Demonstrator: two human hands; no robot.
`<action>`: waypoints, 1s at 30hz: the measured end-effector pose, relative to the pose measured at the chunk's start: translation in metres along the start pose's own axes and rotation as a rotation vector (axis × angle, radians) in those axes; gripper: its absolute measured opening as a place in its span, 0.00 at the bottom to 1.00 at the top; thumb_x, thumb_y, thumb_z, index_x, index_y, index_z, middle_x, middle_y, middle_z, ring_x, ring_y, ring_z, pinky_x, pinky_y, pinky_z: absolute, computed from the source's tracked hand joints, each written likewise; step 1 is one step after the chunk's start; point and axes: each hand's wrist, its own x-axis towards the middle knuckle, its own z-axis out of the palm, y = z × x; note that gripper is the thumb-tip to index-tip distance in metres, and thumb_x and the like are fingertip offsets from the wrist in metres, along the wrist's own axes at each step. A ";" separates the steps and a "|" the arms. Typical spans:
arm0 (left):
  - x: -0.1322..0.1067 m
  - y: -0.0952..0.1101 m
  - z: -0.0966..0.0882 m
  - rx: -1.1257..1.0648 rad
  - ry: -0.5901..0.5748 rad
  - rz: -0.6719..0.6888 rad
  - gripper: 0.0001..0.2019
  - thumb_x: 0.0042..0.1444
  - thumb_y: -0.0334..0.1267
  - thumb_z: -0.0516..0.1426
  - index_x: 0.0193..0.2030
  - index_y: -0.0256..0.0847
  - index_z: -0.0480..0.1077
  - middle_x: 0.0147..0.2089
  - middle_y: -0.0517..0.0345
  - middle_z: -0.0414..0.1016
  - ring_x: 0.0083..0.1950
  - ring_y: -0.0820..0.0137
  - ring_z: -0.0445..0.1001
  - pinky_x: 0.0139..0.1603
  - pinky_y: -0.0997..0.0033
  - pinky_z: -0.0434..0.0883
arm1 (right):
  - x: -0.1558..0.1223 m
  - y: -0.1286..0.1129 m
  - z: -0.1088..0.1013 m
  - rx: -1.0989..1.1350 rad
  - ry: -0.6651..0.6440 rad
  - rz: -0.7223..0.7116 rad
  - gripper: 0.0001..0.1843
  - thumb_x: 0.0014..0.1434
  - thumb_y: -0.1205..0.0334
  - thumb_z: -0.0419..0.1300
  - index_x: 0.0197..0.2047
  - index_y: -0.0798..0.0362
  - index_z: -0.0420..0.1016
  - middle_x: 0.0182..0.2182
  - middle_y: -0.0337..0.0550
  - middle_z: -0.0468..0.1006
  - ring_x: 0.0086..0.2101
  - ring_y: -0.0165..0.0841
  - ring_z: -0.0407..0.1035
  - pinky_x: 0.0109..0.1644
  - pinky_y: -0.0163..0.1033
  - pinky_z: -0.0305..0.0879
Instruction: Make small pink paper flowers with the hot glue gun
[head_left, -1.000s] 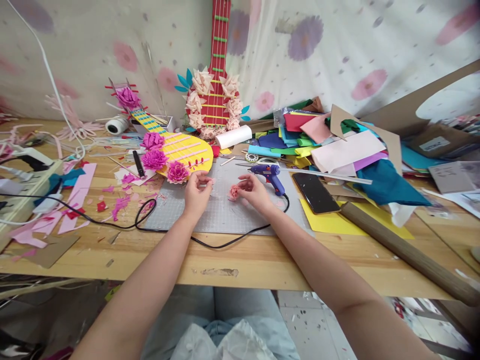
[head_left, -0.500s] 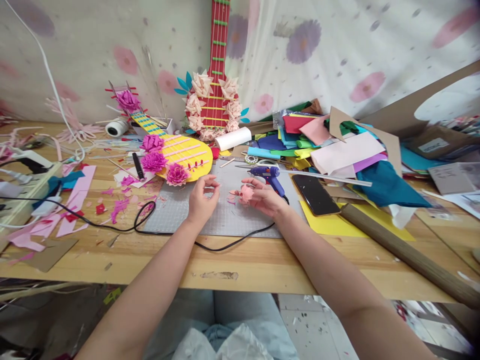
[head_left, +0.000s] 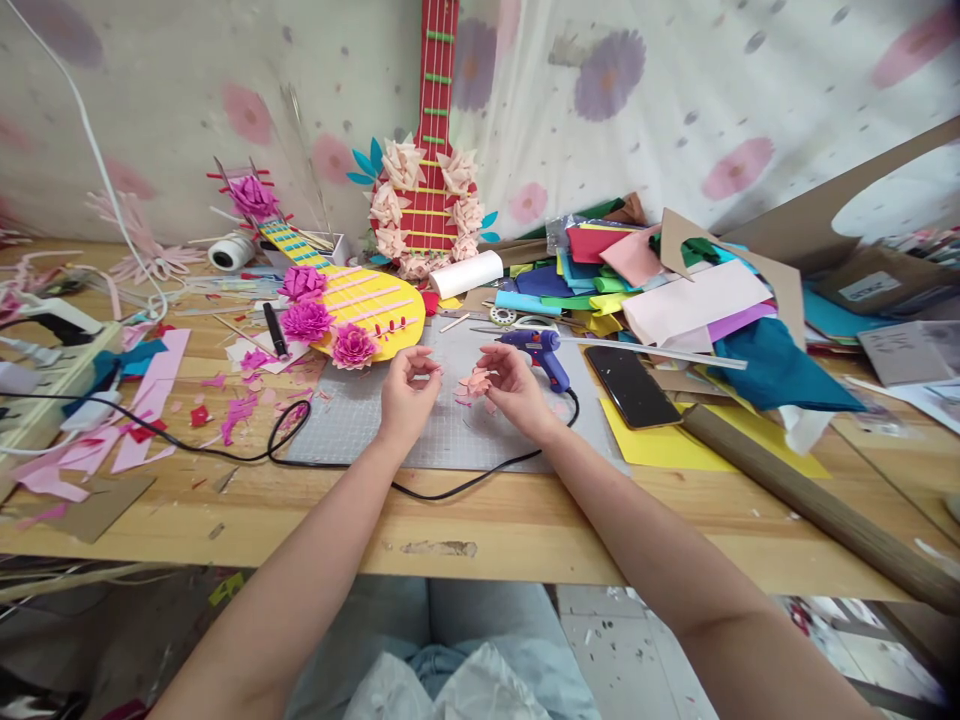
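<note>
Between the thumb and fingers of my right hand (head_left: 517, 388) is a small salmon-pink paper flower (head_left: 475, 383), held just above the grey cutting mat (head_left: 442, 440). My left hand (head_left: 409, 395) is closed in a pinch to the left of the flower, apart from it; anything at its fingertips is too small to name. A blue hot glue gun (head_left: 536, 345) lies just behind my right hand, its black cord running across the mat's front. Behind my left hand rests a yellow paper guitar (head_left: 382, 310) with magenta paper flowers (head_left: 307, 322).
A red guitar with pale flowers (head_left: 426, 215) leans at the back. Coloured paper (head_left: 690, 300) is piled right, near a phone (head_left: 631, 387) and a brown tube (head_left: 810, 500). Pink scraps (head_left: 161, 400) and a power strip (head_left: 60, 390) lie left.
My right hand has shifted slightly left, nearer my left hand, and the pink paper flower has turned in its fingers. My left hand has barely moved.
</note>
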 end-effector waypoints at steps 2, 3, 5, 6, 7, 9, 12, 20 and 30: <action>-0.002 0.003 0.001 -0.006 -0.005 -0.005 0.14 0.46 0.34 0.61 0.41 0.42 0.65 0.33 0.60 0.71 0.36 0.74 0.73 0.31 0.77 0.73 | 0.000 0.000 0.001 0.010 0.004 0.022 0.25 0.43 0.68 0.64 0.45 0.44 0.64 0.36 0.38 0.68 0.35 0.29 0.67 0.39 0.36 0.69; -0.002 0.004 0.002 -0.019 -0.007 -0.018 0.15 0.46 0.34 0.61 0.41 0.42 0.65 0.33 0.61 0.71 0.36 0.74 0.73 0.30 0.77 0.73 | 0.001 0.000 0.000 0.023 0.008 0.041 0.25 0.43 0.67 0.64 0.46 0.44 0.64 0.37 0.38 0.68 0.35 0.29 0.67 0.38 0.36 0.69; -0.004 0.007 0.005 -0.081 -0.005 -0.073 0.15 0.45 0.35 0.61 0.40 0.41 0.65 0.33 0.61 0.70 0.36 0.72 0.75 0.29 0.76 0.74 | 0.002 0.001 -0.001 0.039 0.026 0.069 0.25 0.43 0.66 0.64 0.45 0.44 0.64 0.37 0.38 0.68 0.36 0.30 0.68 0.37 0.36 0.69; -0.005 0.008 0.007 -0.127 0.003 -0.111 0.15 0.45 0.35 0.61 0.40 0.41 0.64 0.33 0.61 0.69 0.37 0.71 0.76 0.30 0.74 0.75 | 0.002 0.002 -0.001 0.034 0.040 0.074 0.25 0.42 0.66 0.64 0.45 0.45 0.65 0.36 0.38 0.68 0.36 0.30 0.68 0.37 0.36 0.69; -0.006 0.009 0.009 -0.179 0.012 -0.156 0.14 0.46 0.36 0.62 0.40 0.41 0.64 0.33 0.62 0.69 0.38 0.70 0.77 0.32 0.72 0.76 | 0.002 0.003 -0.001 0.019 0.055 0.071 0.24 0.42 0.66 0.64 0.44 0.45 0.65 0.36 0.38 0.68 0.37 0.31 0.67 0.38 0.36 0.69; -0.007 0.011 0.014 -0.280 0.023 -0.252 0.14 0.46 0.36 0.62 0.39 0.41 0.64 0.33 0.62 0.68 0.42 0.68 0.77 0.36 0.68 0.78 | 0.002 0.005 0.000 -0.041 0.081 0.039 0.23 0.43 0.67 0.63 0.44 0.45 0.65 0.36 0.39 0.68 0.39 0.32 0.67 0.41 0.38 0.69; -0.009 0.013 0.019 -0.409 0.007 -0.416 0.13 0.47 0.33 0.62 0.39 0.40 0.64 0.33 0.60 0.70 0.41 0.68 0.77 0.38 0.64 0.78 | -0.002 0.004 0.004 -0.223 0.087 -0.101 0.20 0.49 0.70 0.57 0.46 0.45 0.65 0.38 0.41 0.67 0.43 0.34 0.66 0.51 0.44 0.67; -0.006 0.006 0.018 -0.394 -0.038 -0.499 0.12 0.48 0.32 0.60 0.40 0.40 0.63 0.32 0.61 0.70 0.32 0.76 0.75 0.35 0.72 0.73 | -0.011 -0.006 0.014 -0.652 -0.090 -0.377 0.28 0.52 0.74 0.51 0.55 0.47 0.61 0.52 0.50 0.62 0.53 0.40 0.61 0.60 0.55 0.58; -0.012 0.006 0.015 0.124 0.047 0.173 0.06 0.55 0.34 0.55 0.40 0.41 0.66 0.42 0.54 0.70 0.43 0.72 0.72 0.40 0.71 0.74 | -0.004 -0.011 0.011 0.256 -0.087 0.392 0.24 0.50 0.52 0.62 0.49 0.46 0.62 0.42 0.43 0.71 0.38 0.33 0.71 0.43 0.44 0.71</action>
